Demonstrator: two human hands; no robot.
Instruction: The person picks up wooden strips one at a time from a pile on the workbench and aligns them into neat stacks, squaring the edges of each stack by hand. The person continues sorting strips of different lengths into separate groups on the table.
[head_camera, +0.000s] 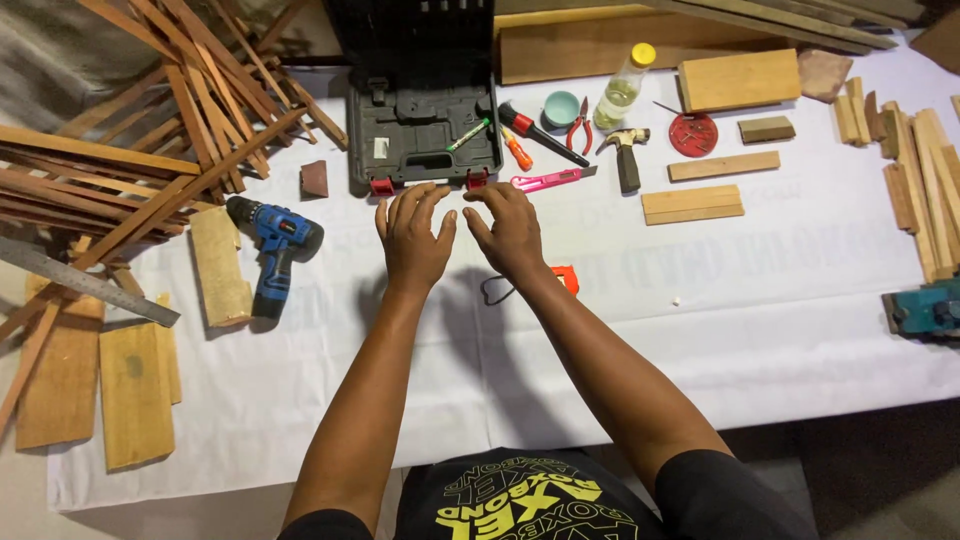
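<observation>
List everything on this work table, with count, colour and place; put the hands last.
open plastic tool case: one, dark grey with red latches, top centre
cordless drill: one, blue and black, left of the hands
pink utility knife: one, right of the case
claw hammer: one, dark head, right of the knife
clear plastic bottle: one, yellow cap, top centre-right
red-handled pliers: one, beside the bottle
round red disc: one, right of the hammer
steel ruler: one, grey, far left
thin wood slats: many, reddish brown, piled top left
wood blocks: several, pale, right half
white table cover: one
left hand: open, before the case
right hand: open, beside it
</observation>
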